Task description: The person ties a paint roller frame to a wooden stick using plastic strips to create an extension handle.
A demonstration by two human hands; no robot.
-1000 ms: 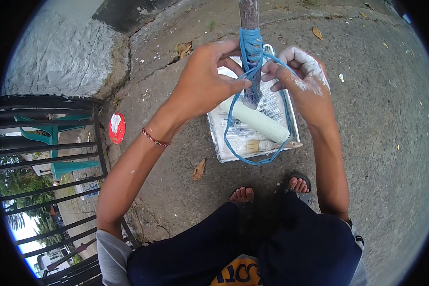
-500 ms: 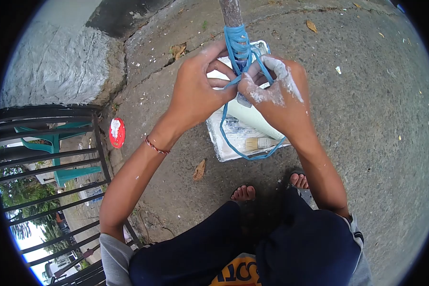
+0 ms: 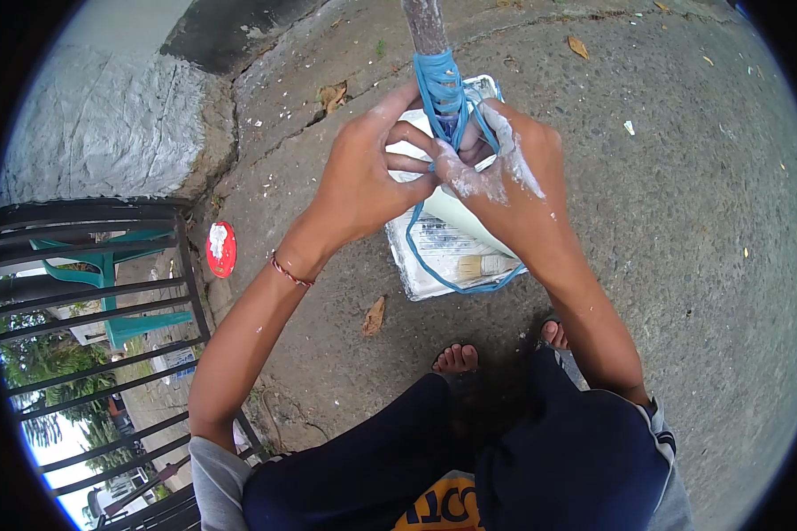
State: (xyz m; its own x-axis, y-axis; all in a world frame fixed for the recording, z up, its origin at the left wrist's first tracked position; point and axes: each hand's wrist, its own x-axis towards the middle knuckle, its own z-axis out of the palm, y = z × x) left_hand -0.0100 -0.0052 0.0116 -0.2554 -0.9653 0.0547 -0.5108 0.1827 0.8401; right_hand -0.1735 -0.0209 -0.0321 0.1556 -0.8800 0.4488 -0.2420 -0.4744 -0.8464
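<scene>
Head view; left hand (image 3: 363,181), right hand (image 3: 518,177), each grip pinching one blue cord (image 3: 439,81)

A single view comes from a camera worn on the person's head, looking steeply down and slightly forward through a fisheye lens, so a black ring rounds off the frame's corners. The left hand (image 3: 363,177) and right hand (image 3: 518,181) sit close to it in the upper middle, pinching a blue cord (image 3: 440,81). The person's own legs (image 3: 372,469) fill the lower edge, concrete ground (image 3: 700,221) spreads right, and a black gate (image 3: 88,212) bends along the left edge
</scene>
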